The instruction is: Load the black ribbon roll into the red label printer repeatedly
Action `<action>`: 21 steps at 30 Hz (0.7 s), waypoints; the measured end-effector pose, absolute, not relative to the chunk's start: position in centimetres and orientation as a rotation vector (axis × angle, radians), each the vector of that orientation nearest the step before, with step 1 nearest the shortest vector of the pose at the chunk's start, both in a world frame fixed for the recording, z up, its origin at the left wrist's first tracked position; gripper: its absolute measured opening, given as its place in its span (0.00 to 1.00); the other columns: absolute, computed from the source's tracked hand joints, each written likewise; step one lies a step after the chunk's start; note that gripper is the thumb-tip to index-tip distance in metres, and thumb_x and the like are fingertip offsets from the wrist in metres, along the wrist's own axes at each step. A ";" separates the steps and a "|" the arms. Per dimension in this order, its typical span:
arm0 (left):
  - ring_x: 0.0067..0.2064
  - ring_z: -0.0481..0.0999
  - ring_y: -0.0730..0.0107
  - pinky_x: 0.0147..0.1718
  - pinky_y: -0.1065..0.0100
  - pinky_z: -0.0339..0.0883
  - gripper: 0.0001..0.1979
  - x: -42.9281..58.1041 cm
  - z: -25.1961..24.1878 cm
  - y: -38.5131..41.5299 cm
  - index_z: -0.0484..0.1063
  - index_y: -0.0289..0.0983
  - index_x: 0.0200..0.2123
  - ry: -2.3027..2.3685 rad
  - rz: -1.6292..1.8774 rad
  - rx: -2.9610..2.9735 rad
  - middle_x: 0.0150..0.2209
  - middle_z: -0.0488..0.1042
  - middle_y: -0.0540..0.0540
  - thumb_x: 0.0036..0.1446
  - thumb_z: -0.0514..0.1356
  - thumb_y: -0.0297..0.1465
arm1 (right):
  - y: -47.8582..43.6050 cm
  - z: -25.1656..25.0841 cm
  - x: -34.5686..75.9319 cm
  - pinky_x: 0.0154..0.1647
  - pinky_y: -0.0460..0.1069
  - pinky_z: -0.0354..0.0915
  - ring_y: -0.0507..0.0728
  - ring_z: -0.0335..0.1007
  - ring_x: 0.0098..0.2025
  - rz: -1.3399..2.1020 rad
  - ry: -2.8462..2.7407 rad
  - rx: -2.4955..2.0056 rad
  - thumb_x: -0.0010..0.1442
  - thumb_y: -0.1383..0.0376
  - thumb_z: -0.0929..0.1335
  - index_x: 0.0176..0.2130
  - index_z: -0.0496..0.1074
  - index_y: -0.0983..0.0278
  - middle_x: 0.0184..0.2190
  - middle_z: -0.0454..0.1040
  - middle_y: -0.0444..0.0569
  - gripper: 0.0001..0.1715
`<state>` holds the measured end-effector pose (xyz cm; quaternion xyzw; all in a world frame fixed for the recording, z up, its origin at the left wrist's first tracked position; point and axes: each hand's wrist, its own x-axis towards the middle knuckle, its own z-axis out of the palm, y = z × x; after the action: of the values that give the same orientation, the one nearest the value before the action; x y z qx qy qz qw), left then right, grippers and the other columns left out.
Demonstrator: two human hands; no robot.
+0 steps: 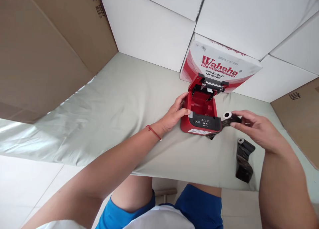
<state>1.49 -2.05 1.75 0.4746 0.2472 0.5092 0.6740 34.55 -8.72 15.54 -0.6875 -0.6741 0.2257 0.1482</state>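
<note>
A small red printer (184, 125) with a black front panel sits on the cloth-covered surface, its lid (211, 83) raised and its red inner bay bare. My left hand (175, 113) grips the printer's left side, the thumb on the front corner and the fingers along the wall. To the right of the printer, my right hand (251, 126) pinches a black roll (235, 118) with a white core. A loose dark strip from this roll trails against the printer's right front corner. Below my right hand lies a second black roll (245, 149), partly unwound, its end hanging toward the front.
A white and red Wahaha water carton (221, 61) stands right behind the printer's lid. White boxes (154, 26) are stacked along the back. Brown cardboard boxes flank the left (45, 56) and right (299, 116). The pale green cloth (119, 99) has folds.
</note>
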 end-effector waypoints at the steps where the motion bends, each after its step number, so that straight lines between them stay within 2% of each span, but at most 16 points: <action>1: 0.87 0.60 0.35 0.87 0.33 0.53 0.48 1.5 1.8 -2.1 0.64 0.47 0.78 0.554 1.143 1.071 0.84 0.67 0.40 0.57 0.73 0.45 | -8.9 16.8 33.9 0.49 0.59 0.80 0.66 0.84 0.50 0.689 -1.923 -1.925 0.61 0.31 0.78 0.60 0.87 0.51 0.59 0.88 0.52 0.40; 4: 0.88 0.59 0.36 0.88 0.33 0.53 0.47 1.5 1.7 -2.1 0.64 0.48 0.78 0.549 1.139 1.082 0.84 0.66 0.41 0.57 0.73 0.44 | -8.9 19.6 32.3 0.56 0.62 0.83 0.69 0.86 0.55 0.798 -1.881 -1.842 0.59 0.30 0.81 0.58 0.89 0.49 0.58 0.89 0.51 0.39; 11: 0.88 0.59 0.39 0.88 0.37 0.54 0.47 1.5 1.4 -2.1 0.65 0.49 0.78 0.547 1.154 1.083 0.86 0.61 0.42 0.58 0.73 0.43 | -7.7 21.9 29.5 0.52 0.63 0.85 0.70 0.87 0.50 1.059 -1.800 -1.519 0.53 0.32 0.86 0.50 0.92 0.51 0.50 0.89 0.56 0.37; 16: 0.88 0.60 0.38 0.88 0.35 0.54 0.48 1.6 1.5 -2.2 0.65 0.49 0.79 0.547 1.152 1.052 0.84 0.66 0.42 0.57 0.73 0.42 | -5.2 19.5 25.4 0.51 0.60 0.84 0.66 0.86 0.53 1.056 -1.983 -1.577 0.63 0.47 0.82 0.57 0.89 0.53 0.55 0.89 0.53 0.26; 21: 0.87 0.62 0.39 0.88 0.38 0.53 0.47 1.6 1.4 -2.1 0.66 0.47 0.78 0.562 1.168 1.073 0.84 0.65 0.41 0.57 0.74 0.43 | -2.8 15.9 23.5 0.52 0.60 0.83 0.66 0.89 0.50 0.904 -2.073 -1.810 0.66 0.59 0.75 0.57 0.87 0.56 0.52 0.92 0.51 0.21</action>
<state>1.63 -2.14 1.40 0.4754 0.2489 0.5176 0.6664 23.46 -2.78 15.88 -0.6201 -0.7104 0.3097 0.1221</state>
